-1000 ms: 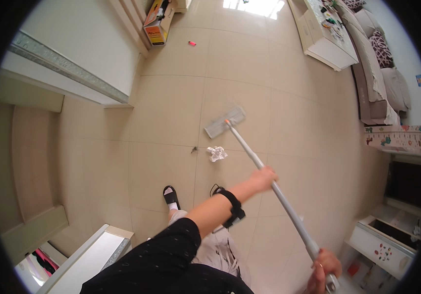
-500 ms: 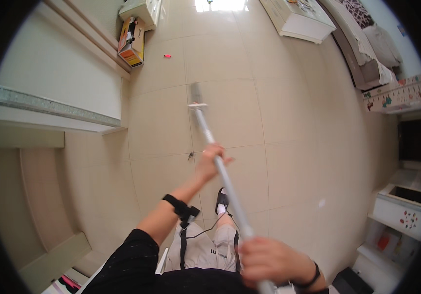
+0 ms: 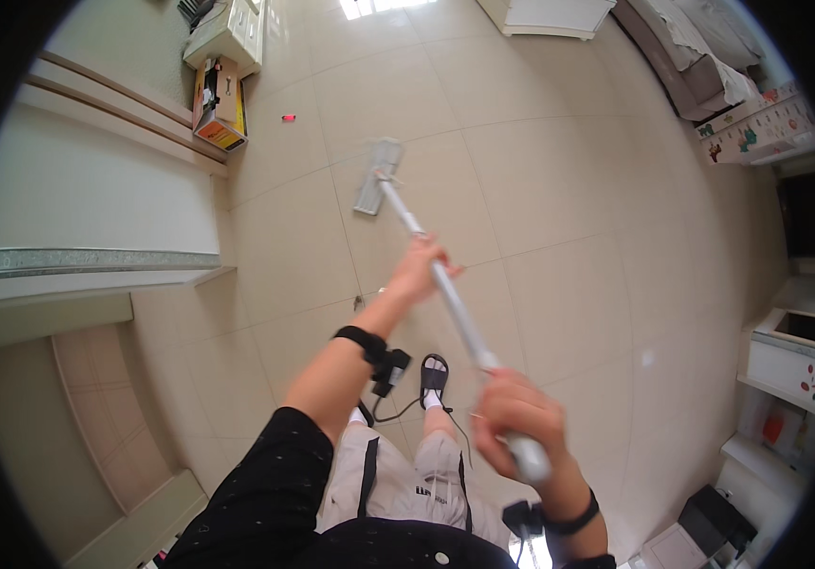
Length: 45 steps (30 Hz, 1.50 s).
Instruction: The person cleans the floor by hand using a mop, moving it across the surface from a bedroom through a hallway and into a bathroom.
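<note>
Both my hands grip a flat mop by its long pale handle point(image 3: 462, 321). My left hand point(image 3: 417, 267) is wrapped round the shaft lower down, towards the mop head. Near the top end, my right hand point(image 3: 519, 414) closes round the handle, and the rounded end cap point(image 3: 529, 460) sticks out below it. The grey rectangular mop head point(image 3: 378, 175) lies on the tiled floor ahead of me, slightly tilted and blurred at its far end. A small dark object point(image 3: 359, 303) lies on the floor beside my left forearm; its kind is unclear.
A small red object point(image 3: 289, 119) lies on the floor at the far left, near an open cardboard box point(image 3: 220, 106). A white cabinet point(image 3: 559, 17) and a sofa point(image 3: 677, 71) stand at the far right. My sandalled foot point(image 3: 434, 375) is below the handle.
The mop head has turned and now shows its broad face. My right hand has moved up and forward with the handle, and my left hand has shifted slightly forward. The whole view has shifted.
</note>
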{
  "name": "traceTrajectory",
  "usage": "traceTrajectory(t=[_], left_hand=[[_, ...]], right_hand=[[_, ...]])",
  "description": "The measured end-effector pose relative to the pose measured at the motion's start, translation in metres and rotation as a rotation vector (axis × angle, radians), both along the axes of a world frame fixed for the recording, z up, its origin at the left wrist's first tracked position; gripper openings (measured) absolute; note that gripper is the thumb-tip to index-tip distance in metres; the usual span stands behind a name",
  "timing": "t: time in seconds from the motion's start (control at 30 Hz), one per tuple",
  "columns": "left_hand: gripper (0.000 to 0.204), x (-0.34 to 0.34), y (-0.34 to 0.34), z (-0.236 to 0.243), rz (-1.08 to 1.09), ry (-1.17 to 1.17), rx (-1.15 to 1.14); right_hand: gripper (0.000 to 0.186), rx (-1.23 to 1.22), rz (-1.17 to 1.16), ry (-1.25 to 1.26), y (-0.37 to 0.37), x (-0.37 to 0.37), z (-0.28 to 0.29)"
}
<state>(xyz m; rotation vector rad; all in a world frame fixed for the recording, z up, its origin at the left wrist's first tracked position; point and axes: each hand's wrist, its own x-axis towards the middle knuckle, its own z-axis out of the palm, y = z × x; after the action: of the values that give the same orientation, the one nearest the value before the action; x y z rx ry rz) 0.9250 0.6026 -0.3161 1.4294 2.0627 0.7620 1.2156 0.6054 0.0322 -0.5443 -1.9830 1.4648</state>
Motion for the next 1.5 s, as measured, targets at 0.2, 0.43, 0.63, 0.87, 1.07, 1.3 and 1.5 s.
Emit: traceTrajectory(t=[0.2, 0.43, 0.63, 0.87, 1.07, 1.3, 1.5], left_hand=[[0.026, 0.295, 0.038, 0.053, -0.577, -0.073, -0.223], [0.020, 0.378, 0.033, 0.143, -0.814, -0.217, -0.370], [0.014, 0.291, -0.042, 0.213, -0.587, -0.259, -0.035], [0.032, 0.095, -0.204, 0.198, -0.066, -0.138, -0.048], [0.035, 0.019, -0.365, 0.096, 0.365, 0.001, -0.095], [0.030, 0.038, -0.337, 0.039, 0.276, -0.071, 0.023], [0.038, 0.220, -0.104, 0.067, 0.012, -0.216, 0.109]], right_hand=[[0.023, -0.266, -0.746, 0.155, -0.001, 0.183, 0.059], [0.030, -0.297, -0.793, 0.150, -0.008, 0.251, 0.138], [0.025, -0.367, -0.469, 0.467, -0.023, 0.260, 0.188], [0.026, -0.289, 0.059, 0.277, -0.036, 0.113, 0.118], [0.020, -0.305, 0.751, 0.239, -0.100, -0.026, 0.045], [0.024, -0.297, 0.768, 0.068, -0.054, 0.001, 0.047], [0.025, -0.132, 0.323, -0.187, 0.080, 0.165, 0.104]])
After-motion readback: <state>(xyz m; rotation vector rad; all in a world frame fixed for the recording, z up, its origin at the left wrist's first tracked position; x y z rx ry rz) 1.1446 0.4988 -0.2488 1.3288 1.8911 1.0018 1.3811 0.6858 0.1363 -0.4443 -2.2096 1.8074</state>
